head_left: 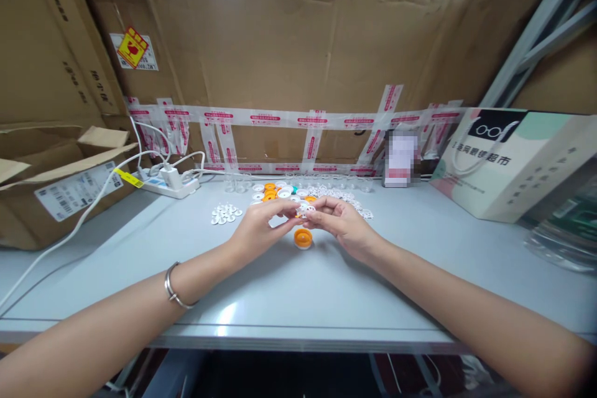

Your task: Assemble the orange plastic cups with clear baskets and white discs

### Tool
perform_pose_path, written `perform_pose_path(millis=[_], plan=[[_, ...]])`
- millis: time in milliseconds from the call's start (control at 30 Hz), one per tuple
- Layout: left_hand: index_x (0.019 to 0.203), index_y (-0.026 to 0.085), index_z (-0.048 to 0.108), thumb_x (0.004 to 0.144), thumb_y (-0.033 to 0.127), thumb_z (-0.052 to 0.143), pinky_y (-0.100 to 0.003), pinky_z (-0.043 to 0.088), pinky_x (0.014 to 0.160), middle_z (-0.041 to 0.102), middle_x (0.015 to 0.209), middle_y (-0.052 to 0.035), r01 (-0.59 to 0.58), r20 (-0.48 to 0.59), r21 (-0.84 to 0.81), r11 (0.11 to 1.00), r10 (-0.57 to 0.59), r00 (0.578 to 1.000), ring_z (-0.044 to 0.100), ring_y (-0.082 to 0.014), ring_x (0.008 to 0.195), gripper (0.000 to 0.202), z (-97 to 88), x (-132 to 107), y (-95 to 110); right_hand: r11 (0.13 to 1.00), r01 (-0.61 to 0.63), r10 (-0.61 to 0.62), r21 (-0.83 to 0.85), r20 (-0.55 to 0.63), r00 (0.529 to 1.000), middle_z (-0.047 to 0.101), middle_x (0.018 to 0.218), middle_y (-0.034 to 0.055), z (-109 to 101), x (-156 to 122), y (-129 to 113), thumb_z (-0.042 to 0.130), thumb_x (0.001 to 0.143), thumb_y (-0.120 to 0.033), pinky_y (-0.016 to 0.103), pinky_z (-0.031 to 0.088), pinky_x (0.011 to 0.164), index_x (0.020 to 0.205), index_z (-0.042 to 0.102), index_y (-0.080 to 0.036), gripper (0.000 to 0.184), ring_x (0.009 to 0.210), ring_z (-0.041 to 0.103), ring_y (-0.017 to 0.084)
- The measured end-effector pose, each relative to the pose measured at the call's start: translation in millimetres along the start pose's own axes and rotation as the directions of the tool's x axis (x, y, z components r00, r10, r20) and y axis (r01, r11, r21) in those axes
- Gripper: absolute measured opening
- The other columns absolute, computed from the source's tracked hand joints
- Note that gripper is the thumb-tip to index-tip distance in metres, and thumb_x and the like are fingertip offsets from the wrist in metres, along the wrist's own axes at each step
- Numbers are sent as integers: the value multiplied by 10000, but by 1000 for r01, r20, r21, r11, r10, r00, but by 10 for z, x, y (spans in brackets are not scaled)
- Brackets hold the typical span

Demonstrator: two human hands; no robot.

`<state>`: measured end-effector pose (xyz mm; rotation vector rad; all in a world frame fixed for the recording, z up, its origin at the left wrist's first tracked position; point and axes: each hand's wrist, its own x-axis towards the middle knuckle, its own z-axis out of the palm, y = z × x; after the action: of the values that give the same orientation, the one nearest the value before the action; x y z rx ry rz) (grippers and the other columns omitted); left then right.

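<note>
- Fingertips (298, 222) of both hands pinched a small white piece (306, 207) between them, the left hand (259, 224) and the right hand (344, 227) nearly meeting around it; its finer shape was too small to make out.
- Just below the hands, on the near side, an orange round part (303, 237) with a white lower edge sat on the grey table (289, 298).
- Behind the fingers lay a cluster of orange and white discs (269, 196), with flat white pieces (329, 191) spread to the right.
- Left of that, near the left hand, was a group of small white knobs (226, 214).
- Clear cups (239, 185) stood farther back, near the taped cardboard (280, 43).
- A silver bracelet (171, 286) circled the left wrist.
- Farther out were a white power strip (184, 187) and an open carton (69, 196) on the left, and an upright phone (400, 161), a printed box (489, 168) and a clear bottle (571, 230) on the right.
</note>
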<state>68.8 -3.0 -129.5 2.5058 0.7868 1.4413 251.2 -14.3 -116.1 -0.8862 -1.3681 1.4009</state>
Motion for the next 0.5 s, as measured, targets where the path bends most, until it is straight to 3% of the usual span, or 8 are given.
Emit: perform_pose_path(millis=[233,400,500], plan=[[875,183,663,801,204,599,-221,515,673,712,844,-27,-14,9,91,996,13,1000,661,-135,735,100,-21,-1,-28,998,-52,51,-24,-44,998,678,686,6,22,0,12,762,608,-313,268,519,725,723,592,-153,260,690,667,138],[830,170,658,820,185,563,-208,501,614,713,782,-23,-119,56,198,973,110,992,662,-129,662,97,-64,11,-33,990,-142,142,-2,-32,989,693,700,23,40,12,16,780,578,-340,278,535,741,721,624,-143,289,695,678,152],[820,165,648,812,174,567,-206,493,629,707,778,-20,-92,48,190,977,85,995,655,-124,676,82,-75,25,-12,991,-114,112,-70,-28,993,699,728,50,-78,69,-83,755,595,-416,287,537,739,791,652,-136,357,709,677,162]])
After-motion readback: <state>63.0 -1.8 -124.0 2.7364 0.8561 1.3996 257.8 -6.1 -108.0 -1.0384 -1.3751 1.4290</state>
